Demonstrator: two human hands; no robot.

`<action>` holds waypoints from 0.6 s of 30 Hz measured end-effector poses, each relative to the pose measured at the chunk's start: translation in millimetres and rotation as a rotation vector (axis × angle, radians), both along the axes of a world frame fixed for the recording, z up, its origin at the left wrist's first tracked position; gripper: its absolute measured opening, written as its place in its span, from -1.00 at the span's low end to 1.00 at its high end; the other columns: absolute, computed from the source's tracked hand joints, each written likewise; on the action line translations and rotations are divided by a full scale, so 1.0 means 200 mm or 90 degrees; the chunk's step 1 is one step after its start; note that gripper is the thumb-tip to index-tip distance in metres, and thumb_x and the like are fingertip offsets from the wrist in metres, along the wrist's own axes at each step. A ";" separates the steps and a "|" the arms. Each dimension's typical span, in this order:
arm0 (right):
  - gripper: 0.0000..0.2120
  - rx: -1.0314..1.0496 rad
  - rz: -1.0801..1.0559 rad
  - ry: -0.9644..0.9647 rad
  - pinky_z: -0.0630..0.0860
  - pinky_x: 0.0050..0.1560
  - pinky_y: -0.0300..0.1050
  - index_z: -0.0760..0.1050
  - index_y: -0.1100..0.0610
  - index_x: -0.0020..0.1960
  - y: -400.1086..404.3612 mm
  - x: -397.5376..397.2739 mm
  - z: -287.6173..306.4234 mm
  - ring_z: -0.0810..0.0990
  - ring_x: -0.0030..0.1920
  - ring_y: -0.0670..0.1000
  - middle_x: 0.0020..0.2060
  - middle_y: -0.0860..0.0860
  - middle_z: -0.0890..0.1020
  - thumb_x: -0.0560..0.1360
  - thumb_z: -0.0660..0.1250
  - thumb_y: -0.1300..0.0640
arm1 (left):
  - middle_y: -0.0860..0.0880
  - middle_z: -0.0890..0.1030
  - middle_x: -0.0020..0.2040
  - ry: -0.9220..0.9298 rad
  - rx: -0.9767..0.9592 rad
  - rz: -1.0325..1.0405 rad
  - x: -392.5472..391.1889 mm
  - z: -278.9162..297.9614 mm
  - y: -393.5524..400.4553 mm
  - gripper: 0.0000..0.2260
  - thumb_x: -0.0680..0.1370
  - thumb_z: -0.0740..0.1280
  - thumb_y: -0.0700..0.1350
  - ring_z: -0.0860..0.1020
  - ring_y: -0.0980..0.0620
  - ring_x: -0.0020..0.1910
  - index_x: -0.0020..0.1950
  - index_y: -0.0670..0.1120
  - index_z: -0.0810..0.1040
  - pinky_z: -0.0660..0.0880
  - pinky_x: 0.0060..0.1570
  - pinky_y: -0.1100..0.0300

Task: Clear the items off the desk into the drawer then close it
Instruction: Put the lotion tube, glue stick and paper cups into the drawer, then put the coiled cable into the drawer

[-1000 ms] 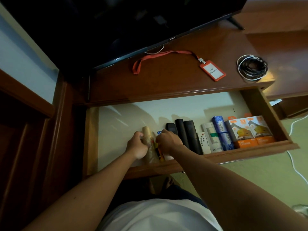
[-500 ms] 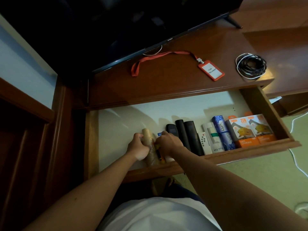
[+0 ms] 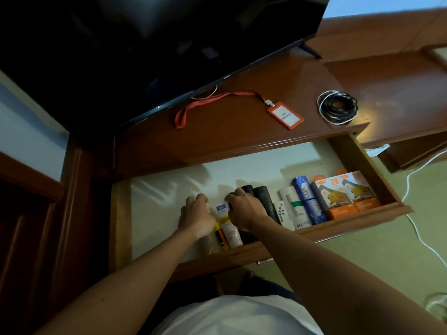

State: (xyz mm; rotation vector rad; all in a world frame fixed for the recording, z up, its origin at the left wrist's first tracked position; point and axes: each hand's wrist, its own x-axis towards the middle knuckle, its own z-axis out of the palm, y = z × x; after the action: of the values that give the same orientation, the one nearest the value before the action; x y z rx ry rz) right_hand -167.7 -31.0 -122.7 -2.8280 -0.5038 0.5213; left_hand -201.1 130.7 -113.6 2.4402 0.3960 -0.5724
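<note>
Both hands, left hand (image 3: pixel 196 217) and right hand (image 3: pixel 244 207), curl over tubes (image 3: pixel 229 228) at the drawer (image 3: pixel 362 213) front edge; grip unclear. I'd pack them tight, upright-ish.

Glossy varnished wood surface (image 3: pixel 242 131) and wooden drawer (image 3: pixel 358 213) with a matt pale lining. Orange cloth lanyard (image 3: pixel 193 110), plastic badge holder (image 3: pixel 285 116), 2 printed cardboard boxes (image 3: pixel 348 194), smooth plastic tube (image 3: pixel 231 229).

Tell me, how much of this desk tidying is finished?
Mostly done: boxes, remotes and tubes already line the open drawer. Both hands, left hand and right hand, are arranging items there. Left: the orange badge and coiled cable on the desk, then closing the drawer.
</note>
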 end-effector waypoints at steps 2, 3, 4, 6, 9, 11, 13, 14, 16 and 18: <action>-0.65 0.023 -0.051 -0.022 0.56 0.02 0.10 0.46 0.08 0.35 -0.08 0.06 0.05 0.55 0.12 0.22 0.20 0.12 0.48 0.58 0.22 0.09 | -0.05 0.36 0.37 -0.076 0.020 -0.048 0.08 0.07 -0.10 -0.62 0.54 0.32 -0.12 0.41 -0.16 0.29 0.35 0.03 0.38 0.48 0.18 -0.05; -0.64 0.036 -0.083 -0.022 0.55 0.07 0.11 0.45 0.06 0.37 -0.12 0.09 0.08 0.55 0.14 0.20 0.22 0.10 0.47 0.58 0.23 0.08 | -0.03 0.38 0.37 -0.128 0.034 -0.076 0.13 0.11 -0.15 -0.64 0.55 0.32 -0.12 0.41 -0.13 0.29 0.34 0.03 0.40 0.48 0.16 -0.02; -0.62 0.050 -0.115 -0.021 0.55 0.11 0.11 0.44 0.04 0.39 -0.17 0.12 0.11 0.55 0.16 0.18 0.25 0.08 0.47 0.58 0.25 0.07 | -0.02 0.40 0.36 -0.179 0.045 -0.102 0.18 0.15 -0.21 -0.66 0.55 0.31 -0.12 0.42 -0.11 0.28 0.33 0.04 0.42 0.47 0.13 0.01; -0.62 0.079 -0.171 -0.035 0.53 0.14 0.08 0.45 0.02 0.39 -0.29 0.20 0.17 0.54 0.18 0.15 0.27 0.06 0.47 0.57 0.27 0.08 | 0.02 0.43 0.36 -0.259 0.049 -0.139 0.27 0.23 -0.33 -0.67 0.55 0.30 -0.13 0.42 -0.08 0.28 0.32 0.04 0.44 0.41 0.12 0.06; -0.64 0.125 -0.241 -0.079 0.53 0.15 0.07 0.50 0.04 0.34 -0.47 0.31 0.24 0.55 0.19 0.14 0.26 0.06 0.50 0.55 0.26 0.12 | 0.03 0.46 0.34 -0.336 0.065 -0.181 0.44 0.28 -0.48 -0.66 0.54 0.29 -0.12 0.40 -0.04 0.31 0.32 0.05 0.44 0.37 0.20 0.04; -0.65 0.177 -0.287 -0.116 0.53 0.14 0.05 0.53 0.07 0.29 -0.58 0.39 0.28 0.54 0.19 0.14 0.24 0.07 0.53 0.51 0.27 0.16 | 0.01 0.46 0.35 -0.365 0.093 -0.192 0.56 0.29 -0.57 -0.63 0.54 0.29 -0.07 0.37 -0.04 0.36 0.35 0.05 0.42 0.34 0.28 -0.02; -0.67 0.210 -0.319 -0.152 0.54 0.10 0.06 0.56 0.07 0.22 -0.71 0.51 0.31 0.55 0.15 0.17 0.17 0.08 0.56 0.46 0.27 0.18 | -0.03 0.42 0.41 -0.368 0.132 -0.191 0.68 0.28 -0.67 -0.58 0.55 0.28 0.01 0.32 -0.09 0.43 0.41 0.03 0.37 0.28 0.37 -0.09; -0.69 0.215 -0.331 -0.162 0.55 0.07 0.07 0.57 0.09 0.17 -0.77 0.57 0.32 0.56 0.12 0.19 0.12 0.09 0.57 0.45 0.27 0.17 | -0.07 0.37 0.46 -0.352 0.154 -0.185 0.73 0.28 -0.72 -0.54 0.56 0.26 0.05 0.26 -0.13 0.48 0.46 0.03 0.32 0.21 0.42 -0.14; -0.74 0.222 -0.353 -0.176 0.56 0.02 0.10 0.59 0.12 0.10 -0.89 0.70 0.34 0.57 0.07 0.23 0.05 0.12 0.57 0.46 0.26 0.12 | -0.10 0.19 0.59 -0.291 0.189 -0.160 0.84 0.26 -0.81 -0.45 0.60 0.19 0.15 0.08 -0.17 0.58 0.56 0.06 0.18 0.01 0.51 -0.18; -0.73 0.217 -0.373 -0.188 0.55 0.03 0.13 0.59 0.12 0.10 -1.00 0.84 0.36 0.55 0.07 0.26 0.08 0.13 0.56 0.47 0.24 0.07 | -0.07 0.01 0.64 -0.235 0.220 -0.135 0.94 0.23 -0.88 -0.40 0.62 0.10 0.22 -0.08 -0.15 0.61 0.62 0.10 0.03 -0.14 0.53 -0.18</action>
State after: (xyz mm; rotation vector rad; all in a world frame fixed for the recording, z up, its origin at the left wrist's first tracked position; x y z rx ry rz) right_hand -0.4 -231.9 -50.7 -2.5456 0.1864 -0.0894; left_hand -13.5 -46.3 -67.8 2.8681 0.0858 -0.1335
